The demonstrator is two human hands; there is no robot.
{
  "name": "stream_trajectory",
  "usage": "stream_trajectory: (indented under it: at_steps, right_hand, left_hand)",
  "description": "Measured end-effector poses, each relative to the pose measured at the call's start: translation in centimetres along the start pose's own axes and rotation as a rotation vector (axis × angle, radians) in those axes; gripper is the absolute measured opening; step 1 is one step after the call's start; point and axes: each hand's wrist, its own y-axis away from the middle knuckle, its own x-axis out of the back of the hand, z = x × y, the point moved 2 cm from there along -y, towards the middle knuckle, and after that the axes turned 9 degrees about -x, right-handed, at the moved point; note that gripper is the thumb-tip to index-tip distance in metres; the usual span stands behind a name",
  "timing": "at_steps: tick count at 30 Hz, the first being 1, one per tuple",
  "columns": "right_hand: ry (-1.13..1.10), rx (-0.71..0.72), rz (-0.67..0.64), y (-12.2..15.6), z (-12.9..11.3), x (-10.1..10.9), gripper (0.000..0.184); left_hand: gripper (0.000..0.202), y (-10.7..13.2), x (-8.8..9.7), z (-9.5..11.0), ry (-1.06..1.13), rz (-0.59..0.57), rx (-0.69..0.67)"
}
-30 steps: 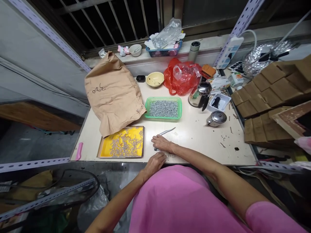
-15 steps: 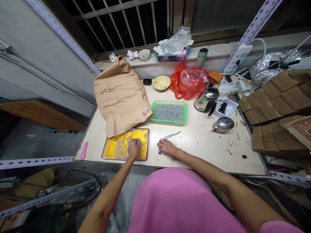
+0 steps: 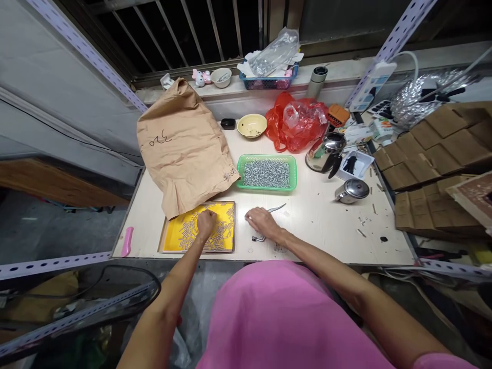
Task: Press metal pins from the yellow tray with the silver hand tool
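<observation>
My left hand [image 3: 206, 224] is closed over the shallow tray [image 3: 234, 228] with a yellow bottom. Whatever its fingers hold is hidden. Small metal pins [image 3: 221, 237] lie scattered across that tray. To the right of the tray, my right hand [image 3: 262, 221] is just above the table, its fingertips pinched together at a small pale spot too tiny to name. A thin grey pointed tool [image 3: 277, 208] shows beyond this hand, and a small bent metal piece [image 3: 259, 239] shows below it. Behind both hands stands a green plastic basket [image 3: 295, 173] full of similar metal pins [image 3: 266, 173].
A large brown paper bag [image 3: 184, 148] leans over the tray's back edge. Farther back are a yellow bowl [image 3: 251, 123] and a red plastic bag [image 3: 294, 125]. A kettle [image 3: 326, 152], a metal cup [image 3: 352, 190] and cardboard boxes [image 3: 442, 154] stand right. A pink handle [image 3: 127, 241] lies left.
My left hand has moved slightly left and up over the tray. My right hand has lifted away from the tool and its fingers have drawn together. The view has shifted a little.
</observation>
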Motion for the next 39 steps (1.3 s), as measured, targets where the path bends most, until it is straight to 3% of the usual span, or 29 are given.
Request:
stream_trajectory:
  at_steps: [4,6,8,13,18,30,39]
  right_hand:
    - [0.008,-0.239,0.214,-3.3,1.7,6.1,0.026]
    - [0.075,-0.365,0.309,-4.0,2.9,8.1,0.036]
    - [0.107,-0.416,0.287,-3.4,3.8,8.6,0.038]
    - [0.086,-0.353,-0.109,3.0,3.9,4.2,0.02]
    - [0.201,-0.444,-0.241,8.8,4.7,0.4,0.02]
    - [0.193,-0.477,-0.245,10.0,6.5,-1.7,0.015]
    - [0.125,-0.519,-0.231,10.2,6.2,-1.6,0.015]
  left_hand:
    - [0.019,0.3,2.1,-0.9,0.254,0.04,0.065]
    - [0.019,1.5,1.8,-0.4,0.43,0.006,0.076]
    - [0.019,3.2,0.3,1.0,0.59,-0.089,0.073]
    - [0.019,7.7,-5.2,5.8,0.795,-0.305,0.066]
    - [0.018,9.0,-8.4,8.2,0.676,-0.39,0.04]
    - [0.031,7.2,-8.4,9.2,0.423,-0.483,0.012]
    - [0.035,6.5,-7.5,10.3,0.252,-0.567,-0.083]
